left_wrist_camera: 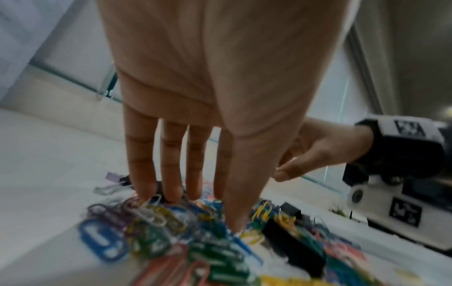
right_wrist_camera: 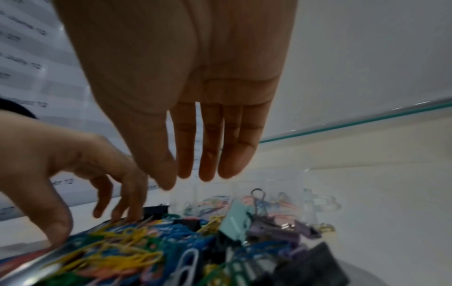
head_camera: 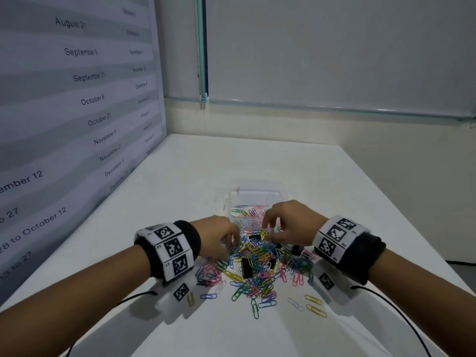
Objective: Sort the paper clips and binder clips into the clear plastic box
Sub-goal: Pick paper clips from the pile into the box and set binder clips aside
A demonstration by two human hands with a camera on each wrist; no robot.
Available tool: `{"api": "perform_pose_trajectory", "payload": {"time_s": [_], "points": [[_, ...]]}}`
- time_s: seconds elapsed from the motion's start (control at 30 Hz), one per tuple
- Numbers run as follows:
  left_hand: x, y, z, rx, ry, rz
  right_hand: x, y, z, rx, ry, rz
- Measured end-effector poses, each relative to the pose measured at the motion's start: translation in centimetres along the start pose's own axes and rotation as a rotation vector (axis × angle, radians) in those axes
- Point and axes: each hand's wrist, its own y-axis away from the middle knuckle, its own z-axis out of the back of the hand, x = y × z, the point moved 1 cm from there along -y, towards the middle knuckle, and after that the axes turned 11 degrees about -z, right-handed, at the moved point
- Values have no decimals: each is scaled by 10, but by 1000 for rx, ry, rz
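Observation:
A heap of coloured paper clips (head_camera: 257, 261) mixed with black binder clips (head_camera: 246, 267) lies on the white table. Just behind it stands the clear plastic box (head_camera: 253, 199), with some clips inside. My left hand (head_camera: 230, 240) reaches down at the heap's left side. In the left wrist view its straight fingertips (left_wrist_camera: 171, 195) touch the clips. My right hand (head_camera: 270, 228) hovers over the heap's far end near the box. Its fingers (right_wrist_camera: 208, 164) hang straight and hold nothing. Mint (right_wrist_camera: 236, 218) and purple (right_wrist_camera: 271, 230) binder clips lie under it.
A large printed sheet of dates (head_camera: 64, 112) stands along the table's left side. A few loose clips (head_camera: 314, 305) are scattered towards me. The table's right edge (head_camera: 412, 228) runs close to my right wrist. Black cables trail from both wristbands.

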Motion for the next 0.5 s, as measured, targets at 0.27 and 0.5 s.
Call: {"api": "perform_pose_trajectory", "payload": {"time_s": [0.27, 0.5], "points": [[-4, -4, -15, 31, -15, -34, 23, -2, -29, 194, 77, 40], [-11, -6, -12, -30, -29, -57, 17, -1, -21, 167, -57, 30]]}}
